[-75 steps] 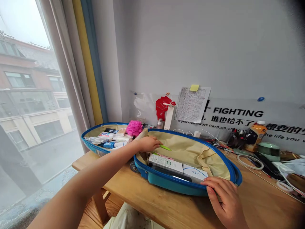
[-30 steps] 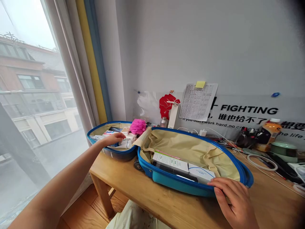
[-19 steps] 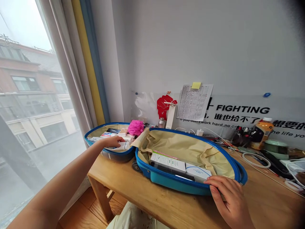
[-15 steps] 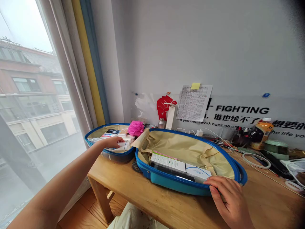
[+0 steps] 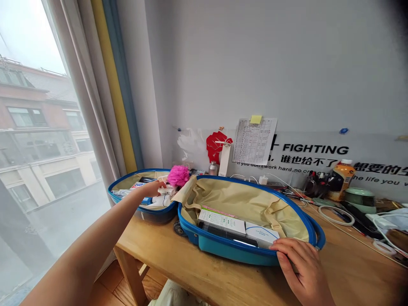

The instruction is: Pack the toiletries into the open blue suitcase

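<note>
An open blue suitcase lies on a wooden table point(image 5: 204, 272). Its right half point(image 5: 223, 250) has a beige lining and holds two white boxes point(image 5: 221, 221) along the near side. The left half point(image 5: 118, 186) is filled with tubes and small boxes, and a pink bath puff point(image 5: 178, 175) sits at its back corner. My left hand point(image 5: 154, 188) reaches into the left half with fingers curled over the toiletries; what it grips is hidden. My right hand point(image 5: 301, 265) lies flat on the near rim of the right half, fingers spread.
Along the wall stand an orange drink bottle point(image 5: 339, 174), a green bowl point(image 5: 355, 198), a coiled white cable point(image 5: 336, 215) and other clutter. A printed sheet point(image 5: 253, 141) hangs on the wall. Curtains point(image 5: 105, 89) and a window are on the left, past the table's edge.
My left hand left the right half of the suitcase and moved into the left half, where it now sits among the tubes. My right hand stayed on the rim.
</note>
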